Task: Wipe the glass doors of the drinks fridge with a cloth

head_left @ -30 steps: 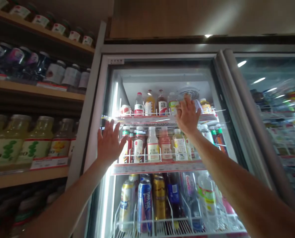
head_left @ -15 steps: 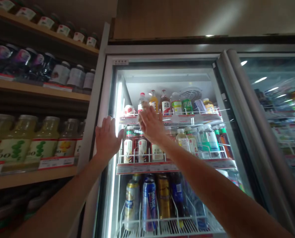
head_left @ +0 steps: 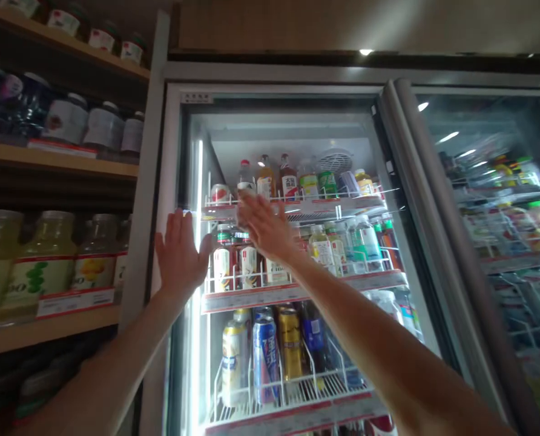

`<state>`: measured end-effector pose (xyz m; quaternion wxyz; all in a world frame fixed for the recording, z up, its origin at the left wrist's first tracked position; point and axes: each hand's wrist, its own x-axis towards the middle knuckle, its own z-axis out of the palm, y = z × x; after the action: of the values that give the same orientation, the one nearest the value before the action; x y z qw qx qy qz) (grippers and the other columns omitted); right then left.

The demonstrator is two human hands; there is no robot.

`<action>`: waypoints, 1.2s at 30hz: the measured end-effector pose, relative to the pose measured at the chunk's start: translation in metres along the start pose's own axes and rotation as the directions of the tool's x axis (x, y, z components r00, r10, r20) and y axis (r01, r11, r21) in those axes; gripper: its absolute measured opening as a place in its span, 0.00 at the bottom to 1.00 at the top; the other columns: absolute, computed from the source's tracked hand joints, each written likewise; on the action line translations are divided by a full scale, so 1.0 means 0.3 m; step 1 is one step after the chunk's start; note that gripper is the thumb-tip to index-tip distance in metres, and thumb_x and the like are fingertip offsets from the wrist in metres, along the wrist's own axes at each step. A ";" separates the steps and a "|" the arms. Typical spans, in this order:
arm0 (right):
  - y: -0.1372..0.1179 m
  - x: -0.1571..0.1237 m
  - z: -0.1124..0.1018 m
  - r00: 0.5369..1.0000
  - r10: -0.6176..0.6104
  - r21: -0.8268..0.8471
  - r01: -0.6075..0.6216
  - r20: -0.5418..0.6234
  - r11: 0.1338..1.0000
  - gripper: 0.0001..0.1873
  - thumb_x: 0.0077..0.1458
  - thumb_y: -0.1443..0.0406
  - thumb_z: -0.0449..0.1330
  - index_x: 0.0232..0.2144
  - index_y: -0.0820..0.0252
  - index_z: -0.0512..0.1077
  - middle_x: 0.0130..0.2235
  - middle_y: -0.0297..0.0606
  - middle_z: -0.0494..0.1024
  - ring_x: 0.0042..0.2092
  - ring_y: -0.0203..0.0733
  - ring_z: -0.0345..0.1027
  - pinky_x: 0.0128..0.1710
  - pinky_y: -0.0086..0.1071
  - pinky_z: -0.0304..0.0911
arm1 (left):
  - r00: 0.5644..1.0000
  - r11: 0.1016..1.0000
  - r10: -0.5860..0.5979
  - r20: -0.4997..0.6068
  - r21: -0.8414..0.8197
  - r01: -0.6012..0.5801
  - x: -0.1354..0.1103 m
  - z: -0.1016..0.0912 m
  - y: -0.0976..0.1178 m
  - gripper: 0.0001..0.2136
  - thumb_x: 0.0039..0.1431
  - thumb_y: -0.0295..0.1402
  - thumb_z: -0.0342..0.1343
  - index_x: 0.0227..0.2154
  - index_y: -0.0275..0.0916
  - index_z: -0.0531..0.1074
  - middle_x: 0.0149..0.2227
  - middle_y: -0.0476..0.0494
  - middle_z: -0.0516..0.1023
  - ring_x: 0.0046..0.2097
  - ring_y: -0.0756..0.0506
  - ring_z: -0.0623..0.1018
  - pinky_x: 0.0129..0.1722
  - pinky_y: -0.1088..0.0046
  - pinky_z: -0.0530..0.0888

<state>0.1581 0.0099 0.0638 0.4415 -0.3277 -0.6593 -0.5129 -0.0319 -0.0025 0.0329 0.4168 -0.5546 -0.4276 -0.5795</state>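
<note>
My left hand (head_left: pixel 179 254) lies flat and open, fingers up, against the left edge of the drinks cooler (head_left: pixel 172 151), beside its lit strip. My right hand (head_left: pixel 263 227) is raised in front of the cooler's glass, fingers stretched out and open, holding nothing. It covers the left end of the top wire shelf (head_left: pixel 306 209) and the bottles (head_left: pixel 247 266) on the shelf below. More bottles (head_left: pixel 290 178) stand on the top shelf. Cans (head_left: pixel 265 357) fill a lower rack.
Wooden shelves (head_left: pixel 56 160) with jars and yellow juice bottles (head_left: pixel 43 254) run along the left. A second cooler door (head_left: pixel 492 212) adjoins on the right, with vertical handles (head_left: pixel 415 200) between the two doors.
My right hand has swept from the right part of the top shelf leftward across the glass to its left end. The left hand stays on the frame. The view has shifted slightly.
</note>
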 end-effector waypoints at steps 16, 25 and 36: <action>0.225 -0.437 -0.083 0.979 0.144 -0.121 -0.162 -0.141 0.979 0.23 0.59 0.61 0.48 0.58 0.51 0.59 0.63 0.37 0.57 0.65 0.49 0.43 0.60 0.52 0.43 | 0.969 0.970 0.243 0.039 -0.019 -0.243 -0.231 0.096 0.184 0.29 0.63 0.45 0.36 0.61 0.32 0.51 0.64 0.31 0.52 0.66 0.37 0.49 0.61 0.49 0.48; 0.145 -0.573 -0.078 0.959 0.226 -0.103 -0.245 -0.169 0.964 0.24 0.59 0.63 0.48 0.58 0.53 0.59 0.63 0.39 0.57 0.66 0.47 0.42 0.61 0.50 0.42 | 0.945 0.946 0.323 0.046 -0.050 -0.320 -0.365 0.100 0.239 0.31 0.62 0.43 0.42 0.64 0.35 0.42 0.65 0.32 0.49 0.66 0.38 0.47 0.62 0.50 0.46; 0.145 -0.736 -0.112 0.953 0.269 -0.066 -0.280 -0.138 0.958 0.24 0.59 0.64 0.48 0.58 0.55 0.58 0.63 0.41 0.56 0.66 0.48 0.41 0.61 0.50 0.42 | 0.932 0.934 0.356 0.066 -0.036 -0.354 -0.543 0.092 0.263 0.32 0.61 0.38 0.46 0.64 0.37 0.40 0.64 0.34 0.50 0.66 0.40 0.47 0.63 0.53 0.45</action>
<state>0.2922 -0.0066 -0.1192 0.5356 -0.4012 -0.5552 -0.4939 0.0575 0.0028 -0.1266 0.4926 -0.6479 -0.3281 -0.4794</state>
